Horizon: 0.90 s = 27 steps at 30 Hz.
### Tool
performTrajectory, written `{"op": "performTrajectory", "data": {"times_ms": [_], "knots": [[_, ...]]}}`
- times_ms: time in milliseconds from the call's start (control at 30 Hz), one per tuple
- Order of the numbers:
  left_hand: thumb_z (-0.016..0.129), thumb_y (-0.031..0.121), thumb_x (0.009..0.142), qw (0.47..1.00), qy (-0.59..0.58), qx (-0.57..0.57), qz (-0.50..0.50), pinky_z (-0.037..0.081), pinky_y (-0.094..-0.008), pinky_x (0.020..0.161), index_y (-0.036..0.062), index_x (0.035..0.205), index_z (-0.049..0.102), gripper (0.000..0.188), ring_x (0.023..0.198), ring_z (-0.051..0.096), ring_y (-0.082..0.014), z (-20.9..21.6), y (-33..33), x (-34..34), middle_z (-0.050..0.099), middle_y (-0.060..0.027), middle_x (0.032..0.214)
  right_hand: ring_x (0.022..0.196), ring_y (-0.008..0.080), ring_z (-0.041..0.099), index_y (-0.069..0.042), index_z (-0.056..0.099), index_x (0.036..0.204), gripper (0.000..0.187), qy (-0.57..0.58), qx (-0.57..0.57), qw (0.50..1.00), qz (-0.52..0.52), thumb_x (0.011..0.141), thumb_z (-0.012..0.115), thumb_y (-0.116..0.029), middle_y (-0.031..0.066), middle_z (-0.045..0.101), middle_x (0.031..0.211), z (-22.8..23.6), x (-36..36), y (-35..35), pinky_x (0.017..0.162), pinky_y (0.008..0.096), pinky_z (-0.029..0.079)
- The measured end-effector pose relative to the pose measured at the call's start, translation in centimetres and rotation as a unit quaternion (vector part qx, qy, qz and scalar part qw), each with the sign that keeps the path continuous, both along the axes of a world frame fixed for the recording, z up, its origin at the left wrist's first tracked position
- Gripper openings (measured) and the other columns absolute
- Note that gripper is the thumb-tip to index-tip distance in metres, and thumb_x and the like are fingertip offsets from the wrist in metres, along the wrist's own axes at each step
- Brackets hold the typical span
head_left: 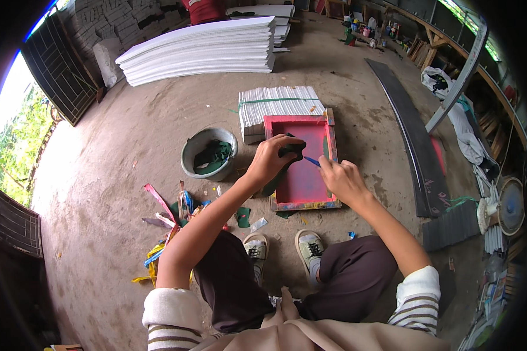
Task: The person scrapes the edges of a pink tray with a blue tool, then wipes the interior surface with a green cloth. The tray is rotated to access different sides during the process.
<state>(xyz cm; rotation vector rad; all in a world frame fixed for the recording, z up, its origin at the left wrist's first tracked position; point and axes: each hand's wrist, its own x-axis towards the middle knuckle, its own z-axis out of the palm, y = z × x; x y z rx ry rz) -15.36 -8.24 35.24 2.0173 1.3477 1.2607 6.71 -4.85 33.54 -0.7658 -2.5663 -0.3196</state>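
Note:
My left hand (269, 158) is closed on a dark green piece of cloth (295, 150), part of which hangs down toward the left side of a pink screen-printing frame (308, 206). In my right hand (344, 181) is a slim blue tool like a pen (312, 160), its tip pointing left at the cloth. Both hands are above the frame, which has a pink-red inner surface and paint-stained wooden edges. Its far end meets a bundle of white stacked sheets (282, 105) tied with a green strap.
A grey bucket (185, 158) holding dark green cloth stands left of the frame. Coloured scraps (158, 253) lie near my left foot. Beyond are tall stacks of white sheets (199, 52). Long dark boards (401, 128) and a fan (511, 206) are at the right.

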Motion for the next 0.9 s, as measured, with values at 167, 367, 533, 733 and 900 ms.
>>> {"op": "performTrajectory", "data": {"times_ms": [167, 367, 533, 733, 900], "knots": [[0.068, 0.002, 0.075, 1.000, 0.004, 0.000, -0.002, 0.050, -0.0336, 0.078, 0.0078, 0.108, 0.066, 0.034, 0.088, 0.065, -0.0239, -0.1, 0.0, 0.0, 0.066, -0.0088, 0.101, 0.051, 0.0210, 0.061, -0.003, 0.052, 0.095, 0.011, -0.036, 0.075, 0.996, -0.025, 0.086, 0.054, -0.008, 0.0068, 0.058, 0.061, 0.3, -0.7, -0.7, 0.055, 0.0301, 0.045], [0.066, 0.002, 0.076, 1.000, 0.014, -0.002, 0.011, 0.050, -0.0347, 0.079, 0.0065, 0.108, 0.066, 0.032, 0.090, 0.065, -0.0259, 0.1, -0.2, 0.8, 0.066, -0.0095, 0.100, 0.051, 0.0159, 0.060, -0.005, 0.053, 0.096, 0.013, -0.072, 0.145, 0.984, -0.077, 0.084, 0.054, -0.009, 0.0021, 0.057, 0.062, 0.1, -1.2, -1.2, 0.057, 0.0280, 0.045], [0.064, 0.002, 0.078, 0.998, 0.048, 0.029, 0.040, 0.050, -0.0363, 0.080, 0.0066, 0.110, 0.064, 0.032, 0.091, 0.063, -0.0300, -0.6, -0.3, 1.0, 0.064, -0.0108, 0.103, 0.049, 0.0144, 0.059, -0.007, 0.052, 0.096, 0.014, -0.118, 0.168, 0.970, -0.131, 0.083, 0.055, -0.010, 0.0010, 0.057, 0.061, -0.4, -2.2, -1.7, 0.056, 0.0289, 0.045], [0.060, 0.001, 0.080, 0.995, 0.079, 0.048, 0.049, 0.050, -0.0395, 0.081, 0.0050, 0.111, 0.063, 0.031, 0.092, 0.061, -0.0347, -1.4, -0.5, 2.0, 0.063, -0.0131, 0.105, 0.050, 0.0157, 0.063, -0.008, 0.051, 0.096, 0.013, -0.149, 0.143, 0.962, -0.177, 0.084, 0.054, -0.010, 0.0019, 0.059, 0.061, -0.7, -3.9, -1.7, 0.051, 0.0282, 0.047], [0.060, 0.001, 0.081, 0.994, 0.081, -0.001, 0.074, 0.050, -0.0388, 0.080, 0.0077, 0.111, 0.064, 0.031, 0.093, 0.062, -0.0332, -1.5, -1.0, -0.2, 0.063, -0.0122, 0.104, 0.054, 0.0175, 0.066, -0.007, 0.052, 0.097, 0.013, -0.162, 0.071, 0.970, -0.170, 0.085, 0.053, -0.011, 0.0036, 0.062, 0.060, -1.5, -4.5, -1.6, 0.048, 0.0293, 0.049]]}}
